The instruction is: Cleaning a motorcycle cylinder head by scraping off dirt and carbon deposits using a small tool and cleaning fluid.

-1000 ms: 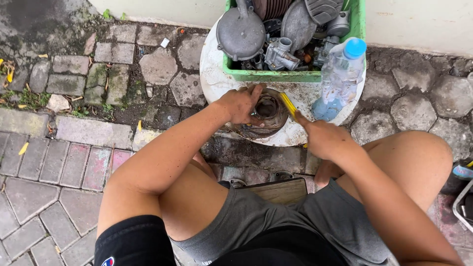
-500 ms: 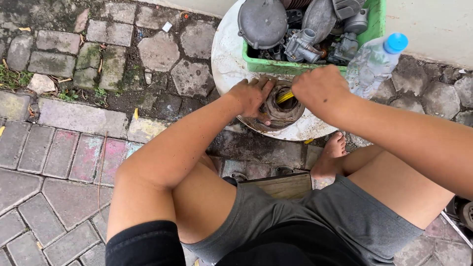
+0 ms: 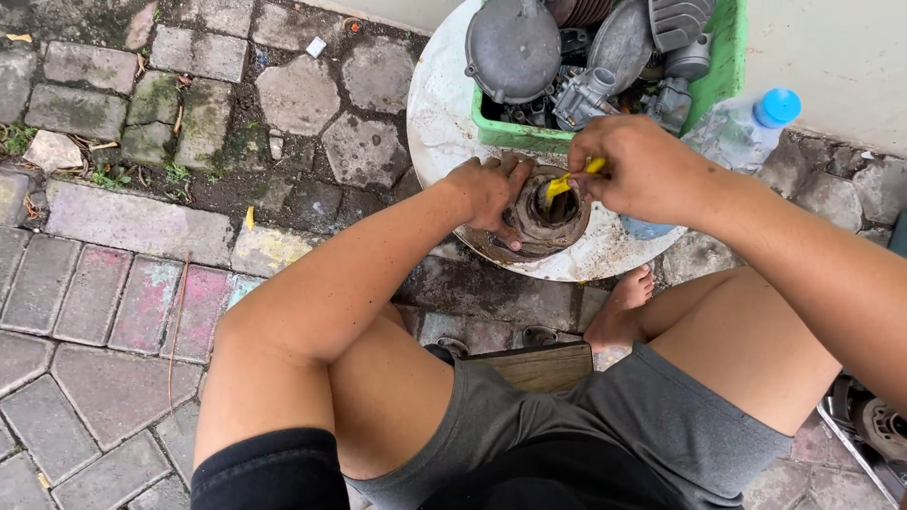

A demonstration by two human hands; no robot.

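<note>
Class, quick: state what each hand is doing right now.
Left hand: open, pressing on the rusty round part.
Right hand: closed, holding a yellow tool.

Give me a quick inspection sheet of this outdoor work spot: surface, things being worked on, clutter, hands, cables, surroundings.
Surface: round white stained tabletop, set low on the ground.
Job's things: rusty round metal part with a central hole; yellow-handled tool, its tip in the hole.
Clutter: green plastic crate filled with grey metal engine parts; clear plastic bottle with blue cap lying beside it.
Hands: left hand rests on the rusty part; right hand grips the yellow tool.
Cables: nothing seen.
Surroundings: mossy stone paving, pale wall, the person's bare foot, small wooden stool under the person.
</note>
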